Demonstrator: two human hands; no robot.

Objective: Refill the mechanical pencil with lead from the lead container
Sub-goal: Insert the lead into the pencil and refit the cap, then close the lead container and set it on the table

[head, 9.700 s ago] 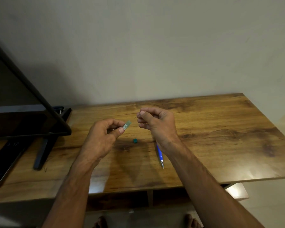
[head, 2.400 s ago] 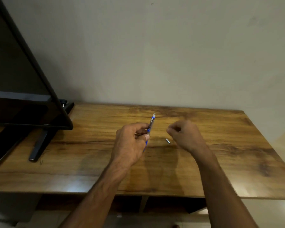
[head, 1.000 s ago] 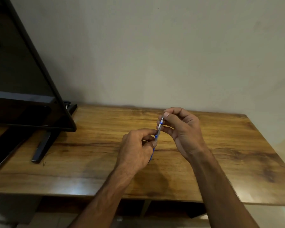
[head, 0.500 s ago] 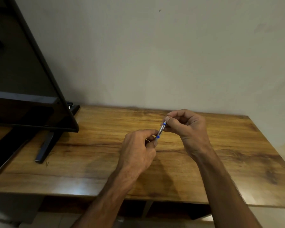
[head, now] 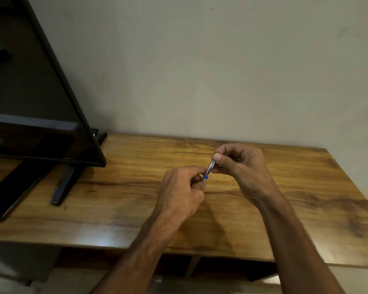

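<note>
Both hands meet over the middle of the wooden table (head: 263,209). My left hand (head: 181,194) is closed around the lower barrel of the blue mechanical pencil (head: 208,169), which points up and away. Only its silver upper end and a blue spot show between the hands. My right hand (head: 240,166) pinches the pencil's top end between thumb and fingers. The rest of the pencil is hidden in my left fist. The lead container is not in view.
A black flat screen (head: 30,102) on dark feet (head: 62,187) stands at the left of the table, its lower corner near my left hand. A pale wall runs behind the table. The table's front edge lies under my forearms.
My right hand came from the table to the pencil's top and now pinches it. Over the last half second both hands stayed almost still, with the right fingers pressing down on the pencil's end.
</note>
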